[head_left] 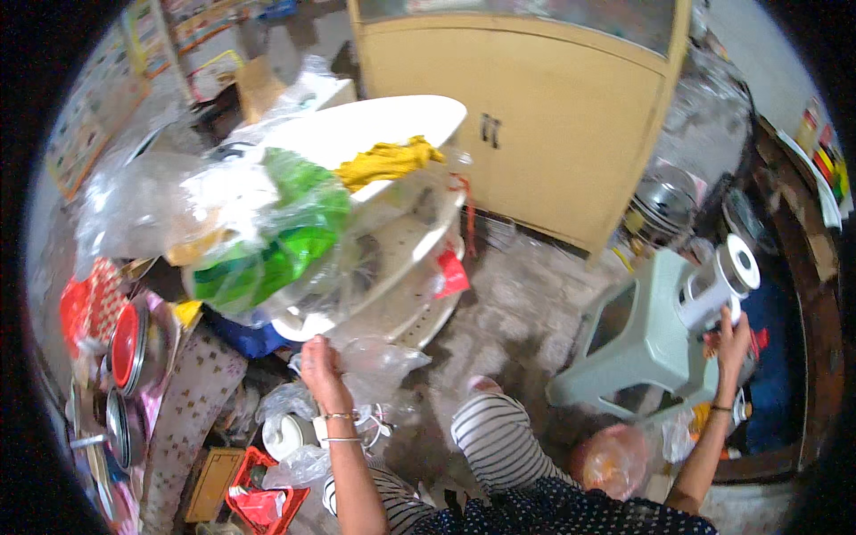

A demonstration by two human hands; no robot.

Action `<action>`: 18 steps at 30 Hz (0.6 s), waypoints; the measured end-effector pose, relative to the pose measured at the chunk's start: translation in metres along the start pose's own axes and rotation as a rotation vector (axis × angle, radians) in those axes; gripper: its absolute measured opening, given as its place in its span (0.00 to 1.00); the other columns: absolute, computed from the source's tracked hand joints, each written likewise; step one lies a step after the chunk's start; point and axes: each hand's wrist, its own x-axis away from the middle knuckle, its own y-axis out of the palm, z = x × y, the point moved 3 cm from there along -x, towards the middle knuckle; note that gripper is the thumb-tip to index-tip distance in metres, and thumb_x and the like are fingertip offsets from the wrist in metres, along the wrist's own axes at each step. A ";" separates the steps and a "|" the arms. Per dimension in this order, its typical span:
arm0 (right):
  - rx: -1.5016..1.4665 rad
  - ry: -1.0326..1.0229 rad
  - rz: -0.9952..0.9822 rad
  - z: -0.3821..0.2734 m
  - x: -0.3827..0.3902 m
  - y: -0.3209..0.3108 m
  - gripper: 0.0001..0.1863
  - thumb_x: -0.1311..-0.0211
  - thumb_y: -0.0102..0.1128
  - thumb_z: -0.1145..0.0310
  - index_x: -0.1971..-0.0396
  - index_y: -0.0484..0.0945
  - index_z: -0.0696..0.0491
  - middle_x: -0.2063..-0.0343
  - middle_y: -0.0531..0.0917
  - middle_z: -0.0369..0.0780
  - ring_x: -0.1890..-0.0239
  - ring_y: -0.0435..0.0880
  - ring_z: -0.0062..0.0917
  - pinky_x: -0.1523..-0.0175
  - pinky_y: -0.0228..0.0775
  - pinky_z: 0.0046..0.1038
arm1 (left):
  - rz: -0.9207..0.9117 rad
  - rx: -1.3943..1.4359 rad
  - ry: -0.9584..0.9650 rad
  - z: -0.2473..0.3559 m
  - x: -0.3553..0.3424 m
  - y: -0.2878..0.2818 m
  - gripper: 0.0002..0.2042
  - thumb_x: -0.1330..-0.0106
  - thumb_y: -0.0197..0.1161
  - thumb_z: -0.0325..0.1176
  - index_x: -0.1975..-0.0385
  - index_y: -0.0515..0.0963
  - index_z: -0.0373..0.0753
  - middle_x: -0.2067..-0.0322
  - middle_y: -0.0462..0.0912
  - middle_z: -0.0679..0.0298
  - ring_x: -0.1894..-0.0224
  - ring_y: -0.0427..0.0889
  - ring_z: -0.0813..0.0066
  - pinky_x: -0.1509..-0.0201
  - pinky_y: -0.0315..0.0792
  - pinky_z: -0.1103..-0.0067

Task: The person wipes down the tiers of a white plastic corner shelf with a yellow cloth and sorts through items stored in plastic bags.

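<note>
My right hand (733,343) is closed at the side of a white cylindrical container (718,283) with a ring-shaped top, its fingers at what looks like a handle. The container tilts over the seat of a pale green plastic stool (655,294). Something small and red shows beside these fingers. On the other side, my left hand (321,364) is closed just below the white rim of a tiered plastic rack (406,254), next to a clear plastic bag (379,361). What its fingers grip, if anything, is hidden. A yellow cloth (388,163) and a green bag (276,236) lie on the rack.
A cream cabinet (526,116) stands ahead. Pots with lids (664,201) sit at the right. Low on the left are a red basket (267,499), a white lidded pot (285,437) and stacked bowls (129,348). A pinkish tub (613,459) is by my leg.
</note>
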 end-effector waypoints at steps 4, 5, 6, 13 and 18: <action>0.503 -0.137 0.314 -0.065 0.029 -0.018 0.25 0.44 0.59 0.53 0.56 0.72 0.59 0.68 0.80 0.50 0.64 0.78 0.38 0.59 0.68 0.34 | -0.072 0.005 -0.014 0.009 0.004 -0.002 0.09 0.36 0.55 0.38 0.74 0.69 0.41 0.83 0.61 0.77 0.82 0.56 0.89 0.80 0.48 0.87; 0.496 -0.313 0.501 -0.078 0.033 -0.022 0.20 0.41 0.58 0.58 0.57 0.73 0.58 0.69 0.79 0.43 0.77 0.76 0.24 0.74 0.66 0.22 | -0.076 0.013 0.001 0.012 0.006 0.000 0.09 0.36 0.55 0.38 0.73 0.69 0.41 0.83 0.61 0.77 0.82 0.56 0.89 0.80 0.48 0.87; 0.324 -0.317 0.486 -0.087 0.031 -0.022 0.18 0.40 0.57 0.61 0.55 0.73 0.57 0.67 0.79 0.42 0.75 0.76 0.21 0.74 0.66 0.20 | -0.084 0.023 0.015 0.016 0.007 0.003 0.09 0.36 0.55 0.38 0.73 0.69 0.41 0.83 0.61 0.77 0.82 0.56 0.89 0.80 0.48 0.87; -0.265 -0.773 -0.354 -0.300 0.056 0.138 0.19 0.44 0.55 0.73 0.50 0.72 0.58 0.55 0.78 0.45 0.55 0.78 0.30 0.50 0.68 0.28 | -0.031 -0.001 0.045 0.019 0.002 -0.005 0.09 0.37 0.56 0.38 0.73 0.69 0.40 0.85 0.60 0.77 0.83 0.55 0.89 0.81 0.47 0.86; -0.358 -1.389 -0.514 -0.428 0.064 0.270 0.20 0.41 0.53 0.67 0.48 0.70 0.52 0.58 0.76 0.49 0.54 0.75 0.41 0.49 0.67 0.32 | -0.052 0.013 0.061 0.024 0.001 0.001 0.09 0.36 0.56 0.37 0.74 0.68 0.40 0.85 0.60 0.77 0.83 0.55 0.89 0.81 0.47 0.86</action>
